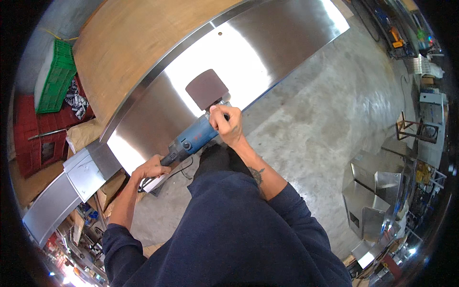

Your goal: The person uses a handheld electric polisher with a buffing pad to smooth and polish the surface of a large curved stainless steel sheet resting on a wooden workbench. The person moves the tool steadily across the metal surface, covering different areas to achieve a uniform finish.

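Both my hands hold a blue and black power sander (200, 132) with a wide brown abrasive drum (207, 89) at its far end. My left hand (152, 168) is closed round the black rear handle, where a thin dark cord hangs down. Near the drum, my right hand (227, 123) is wrapped round the front grip, which its fingers mostly hide. The drum is over a long, shiny sheet-metal panel (158, 110); whether it touches the metal I cannot tell. A small round hole shows in the panel beyond the drum.
A brown board (124, 43) lies beyond the panel's raised edge. Green (56, 76) and red crates (40, 136) stand at the left. Bent sheet-metal parts (370, 191) lie on the concrete floor (306, 124) at the right, near a small metal frame (416, 128).
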`<action>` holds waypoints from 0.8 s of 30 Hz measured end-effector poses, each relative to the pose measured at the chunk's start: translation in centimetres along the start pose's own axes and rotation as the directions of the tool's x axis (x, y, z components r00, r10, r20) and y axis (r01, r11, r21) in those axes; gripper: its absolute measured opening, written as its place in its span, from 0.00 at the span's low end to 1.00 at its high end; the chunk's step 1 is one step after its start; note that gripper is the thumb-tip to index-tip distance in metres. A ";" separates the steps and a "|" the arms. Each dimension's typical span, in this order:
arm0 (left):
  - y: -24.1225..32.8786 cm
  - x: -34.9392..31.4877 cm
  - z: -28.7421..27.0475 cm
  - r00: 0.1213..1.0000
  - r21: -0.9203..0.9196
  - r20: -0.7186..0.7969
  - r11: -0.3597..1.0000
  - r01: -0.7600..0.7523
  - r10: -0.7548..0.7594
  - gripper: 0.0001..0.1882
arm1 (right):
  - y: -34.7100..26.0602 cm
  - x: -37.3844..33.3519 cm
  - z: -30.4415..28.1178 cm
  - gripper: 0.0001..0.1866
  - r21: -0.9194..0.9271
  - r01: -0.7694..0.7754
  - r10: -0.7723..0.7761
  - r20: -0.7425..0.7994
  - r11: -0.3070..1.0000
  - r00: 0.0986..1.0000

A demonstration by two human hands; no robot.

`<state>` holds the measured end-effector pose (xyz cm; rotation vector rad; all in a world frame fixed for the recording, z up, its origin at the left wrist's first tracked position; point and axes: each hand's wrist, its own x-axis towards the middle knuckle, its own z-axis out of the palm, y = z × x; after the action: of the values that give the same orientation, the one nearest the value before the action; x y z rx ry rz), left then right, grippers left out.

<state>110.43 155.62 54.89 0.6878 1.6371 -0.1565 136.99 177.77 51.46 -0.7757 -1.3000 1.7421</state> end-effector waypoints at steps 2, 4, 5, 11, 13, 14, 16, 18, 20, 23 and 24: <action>1.6 1.0 -0.1 1.000 -0.014 0.000 1.000 -0.014 0.014 0.12 | 0.0 1.1 -1.6 0.25 0.028 -0.005 0.005 -0.025 1.000 1.000; 3.9 2.0 -0.1 1.000 -0.023 0.005 1.000 -0.007 0.007 0.13 | -0.6 2.2 -3.4 0.25 0.061 -0.048 0.051 -0.048 0.997 0.998; 5.1 2.4 -0.1 1.000 -0.034 0.010 0.999 -0.020 0.020 0.13 | -0.9 2.8 -4.2 0.25 0.064 -0.055 0.059 -0.057 0.996 0.997; 11.4 4.2 -1.6 0.999 -0.009 0.033 1.000 -0.021 0.021 0.13 | -1.5 6.3 -8.3 0.26 0.078 -0.108 0.115 -0.095 0.991 0.989; 12.4 5.1 -1.6 0.999 -0.003 0.043 1.000 -0.014 0.014 0.13 | -1.7 7.2 -9.8 0.26 0.077 -0.097 0.104 -0.098 0.992 0.990; 13.1 5.3 -1.4 0.999 -0.030 0.044 0.999 -0.015 0.017 0.13 | -1.9 7.7 -10.6 0.25 0.085 -0.099 0.106 -0.084 0.991 0.991; 14.3 6.0 -1.1 0.998 -0.085 0.066 0.996 -0.014 0.019 0.13 | -2.3 8.5 -11.7 0.24 0.096 -0.119 0.126 -0.067 0.988 0.990; 15.6 6.9 -1.3 0.997 -0.036 0.071 0.999 0.024 -0.021 0.15 | -2.6 9.7 -13.0 0.24 0.083 -0.136 0.142 -0.064 0.987 0.988; 18.6 6.0 -1.8 0.996 0.002 0.070 0.998 0.059 -0.059 0.17 | -2.6 10.4 -14.5 0.24 0.113 -0.135 0.142 -0.060 0.984 0.988; 18.7 6.9 -2.1 0.995 -0.007 0.089 0.999 0.047 -0.046 0.20 | -2.9 11.7 -15.4 0.24 0.144 -0.133 0.143 -0.060 0.981 0.988; 19.3 7.1 -2.0 0.994 -0.015 0.102 0.999 0.047 -0.045 0.20 | -2.9 12.0 -15.8 0.25 0.151 -0.128 0.140 -0.069 0.980 0.988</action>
<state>118.39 174.65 54.06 0.6198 1.5561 -0.2074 145.22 196.00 49.75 -0.8552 -1.0751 1.8704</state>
